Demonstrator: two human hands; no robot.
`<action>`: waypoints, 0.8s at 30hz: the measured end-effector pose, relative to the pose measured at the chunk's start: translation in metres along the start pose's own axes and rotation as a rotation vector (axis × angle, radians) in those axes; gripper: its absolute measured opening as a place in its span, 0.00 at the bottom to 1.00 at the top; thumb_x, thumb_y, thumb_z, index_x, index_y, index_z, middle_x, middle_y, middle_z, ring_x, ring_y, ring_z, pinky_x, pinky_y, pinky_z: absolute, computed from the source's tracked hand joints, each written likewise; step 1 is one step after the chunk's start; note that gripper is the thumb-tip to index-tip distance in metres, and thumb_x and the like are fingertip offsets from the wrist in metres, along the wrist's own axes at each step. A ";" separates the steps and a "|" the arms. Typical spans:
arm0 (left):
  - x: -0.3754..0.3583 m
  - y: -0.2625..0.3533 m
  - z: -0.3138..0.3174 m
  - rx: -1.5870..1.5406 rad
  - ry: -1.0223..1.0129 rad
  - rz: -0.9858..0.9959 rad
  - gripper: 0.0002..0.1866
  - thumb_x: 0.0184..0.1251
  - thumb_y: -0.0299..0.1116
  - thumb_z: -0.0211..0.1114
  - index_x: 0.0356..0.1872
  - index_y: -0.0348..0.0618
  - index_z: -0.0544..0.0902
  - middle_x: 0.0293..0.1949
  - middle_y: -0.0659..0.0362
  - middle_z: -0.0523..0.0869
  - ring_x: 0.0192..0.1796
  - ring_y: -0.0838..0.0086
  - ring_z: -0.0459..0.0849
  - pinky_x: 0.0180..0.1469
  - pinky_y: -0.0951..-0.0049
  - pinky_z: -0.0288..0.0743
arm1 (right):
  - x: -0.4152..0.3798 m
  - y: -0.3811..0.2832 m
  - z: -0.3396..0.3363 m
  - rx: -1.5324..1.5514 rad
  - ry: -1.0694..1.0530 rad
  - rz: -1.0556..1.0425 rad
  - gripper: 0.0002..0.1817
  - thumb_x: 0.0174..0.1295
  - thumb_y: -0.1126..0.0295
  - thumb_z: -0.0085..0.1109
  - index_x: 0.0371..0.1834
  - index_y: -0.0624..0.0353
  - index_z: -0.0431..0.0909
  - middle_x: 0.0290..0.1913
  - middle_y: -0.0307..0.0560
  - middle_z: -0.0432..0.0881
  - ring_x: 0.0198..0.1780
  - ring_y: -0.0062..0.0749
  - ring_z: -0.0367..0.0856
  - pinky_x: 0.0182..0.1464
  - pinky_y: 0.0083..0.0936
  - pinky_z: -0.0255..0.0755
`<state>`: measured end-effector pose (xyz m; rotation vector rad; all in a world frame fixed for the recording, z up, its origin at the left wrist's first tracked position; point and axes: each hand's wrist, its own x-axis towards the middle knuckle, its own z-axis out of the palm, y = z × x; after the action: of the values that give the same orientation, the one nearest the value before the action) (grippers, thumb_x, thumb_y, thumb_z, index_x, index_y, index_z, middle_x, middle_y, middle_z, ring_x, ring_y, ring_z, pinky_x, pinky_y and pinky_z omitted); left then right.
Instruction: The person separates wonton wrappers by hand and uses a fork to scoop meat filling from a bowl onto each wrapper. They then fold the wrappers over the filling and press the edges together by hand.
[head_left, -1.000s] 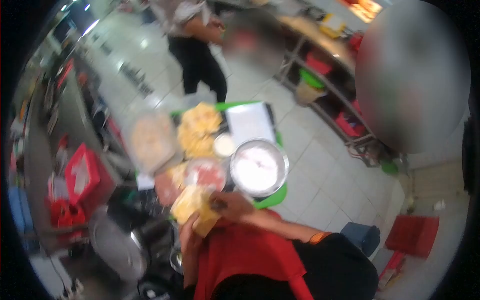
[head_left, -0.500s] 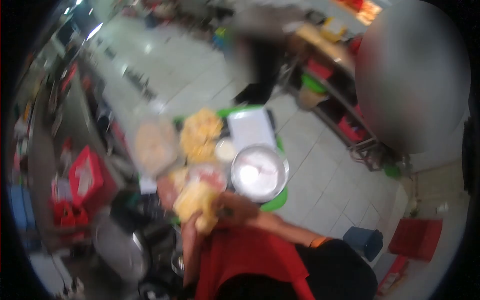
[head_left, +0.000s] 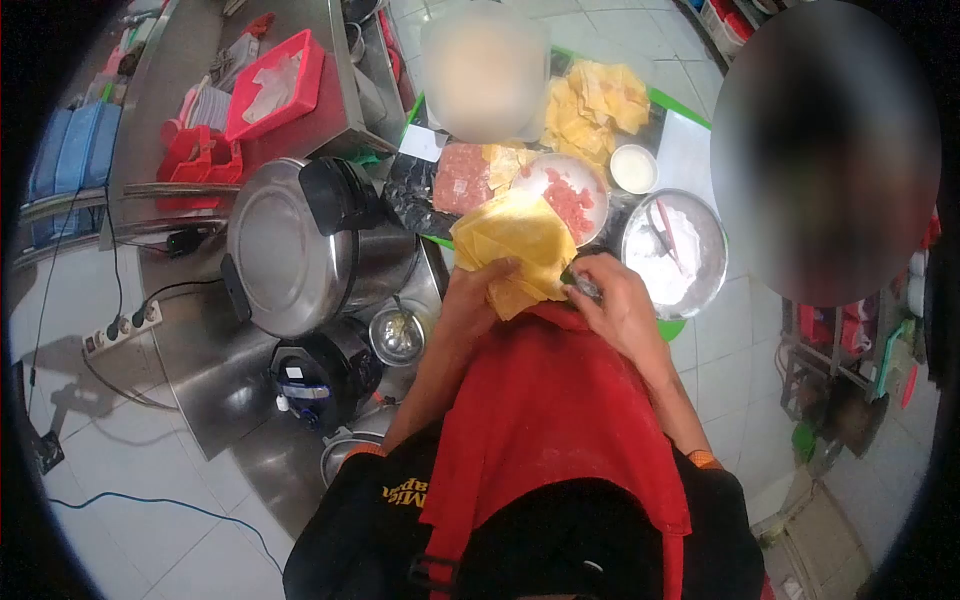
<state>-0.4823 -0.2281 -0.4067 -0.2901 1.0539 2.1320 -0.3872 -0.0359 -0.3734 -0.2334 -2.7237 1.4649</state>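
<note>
My left hand [head_left: 480, 292] is closed on a stack of thin yellow sheets [head_left: 522, 240], held above the front of the work surface. At the right edge of the sheets, my right hand [head_left: 612, 298] has bent fingers around a small dark and silvery item [head_left: 583, 284] that I cannot identify. Just beyond are a block of pink minced meat [head_left: 462, 178] and a white bowl [head_left: 549, 179] with pink bits in it. To the right stands a metal bowl [head_left: 712, 246] of white powder with a utensil in it. More yellow sheets [head_left: 603, 97] lie farther back.
A small cup of pale contents [head_left: 634, 169] stands beside the white bowl. A large steel pot [head_left: 292, 248] is at the left, with a red basket [head_left: 276, 86] on a steel counter behind it. Shelving [head_left: 824, 340] stands at the far right.
The view has turned and sharpened, so the work surface appears higher and farther right. Both hands stay at the yellow sheets, and my right hand now shows at their right edge with the small item.
</note>
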 end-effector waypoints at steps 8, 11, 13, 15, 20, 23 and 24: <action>-0.021 0.021 -0.066 -0.161 0.088 0.057 0.31 0.64 0.26 0.63 0.69 0.34 0.65 0.60 0.48 0.78 0.61 0.55 0.80 0.63 0.53 0.76 | -0.014 0.044 0.017 0.137 -0.058 0.112 0.11 0.60 0.80 0.52 0.47 0.68 0.73 0.38 0.57 0.75 0.39 0.53 0.81 0.46 0.38 0.74; -0.029 0.033 -0.080 -0.171 0.147 0.139 0.32 0.64 0.28 0.62 0.70 0.34 0.64 0.62 0.47 0.78 0.64 0.53 0.78 0.66 0.51 0.71 | -0.011 0.044 0.020 0.248 -0.158 0.248 0.10 0.62 0.80 0.51 0.46 0.68 0.73 0.37 0.58 0.76 0.37 0.55 0.82 0.45 0.41 0.74; -0.034 0.041 -0.079 -0.190 0.184 0.214 0.33 0.63 0.27 0.61 0.70 0.34 0.63 0.63 0.46 0.77 0.63 0.52 0.78 0.67 0.51 0.71 | -0.010 0.046 0.022 0.311 -0.218 0.371 0.10 0.63 0.80 0.51 0.46 0.68 0.74 0.36 0.60 0.77 0.36 0.58 0.83 0.45 0.43 0.75; -0.037 0.044 -0.082 -0.181 0.203 0.238 0.33 0.64 0.28 0.62 0.70 0.34 0.64 0.63 0.46 0.77 0.63 0.52 0.78 0.66 0.52 0.71 | -0.009 0.053 0.029 -0.292 -0.087 0.105 0.11 0.63 0.79 0.52 0.48 0.66 0.74 0.33 0.65 0.81 0.34 0.63 0.82 0.42 0.49 0.76; -0.046 0.038 -0.100 -0.240 0.224 0.123 0.31 0.66 0.29 0.61 0.69 0.35 0.65 0.63 0.46 0.77 0.62 0.53 0.79 0.65 0.53 0.72 | -0.003 0.049 0.032 -0.326 -0.056 0.152 0.15 0.63 0.78 0.53 0.54 0.63 0.70 0.31 0.66 0.83 0.34 0.64 0.82 0.37 0.53 0.74; -0.048 0.030 -0.100 -0.252 0.199 0.128 0.29 0.66 0.28 0.61 0.68 0.35 0.66 0.62 0.47 0.78 0.62 0.53 0.79 0.65 0.52 0.72 | 0.003 0.054 0.036 -0.366 -0.121 0.190 0.18 0.64 0.78 0.52 0.58 0.62 0.68 0.31 0.63 0.83 0.34 0.63 0.82 0.36 0.53 0.73; -0.049 0.029 -0.098 -0.254 0.198 0.128 0.29 0.66 0.28 0.61 0.68 0.35 0.66 0.62 0.47 0.78 0.62 0.53 0.79 0.65 0.52 0.72 | 0.006 0.055 0.037 -0.389 -0.150 0.217 0.19 0.64 0.78 0.52 0.59 0.61 0.67 0.30 0.63 0.83 0.34 0.64 0.82 0.36 0.54 0.73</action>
<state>-0.4790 -0.3392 -0.4282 -0.5776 0.9306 2.3948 -0.3913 -0.0358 -0.4398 -0.4624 -3.1763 1.0072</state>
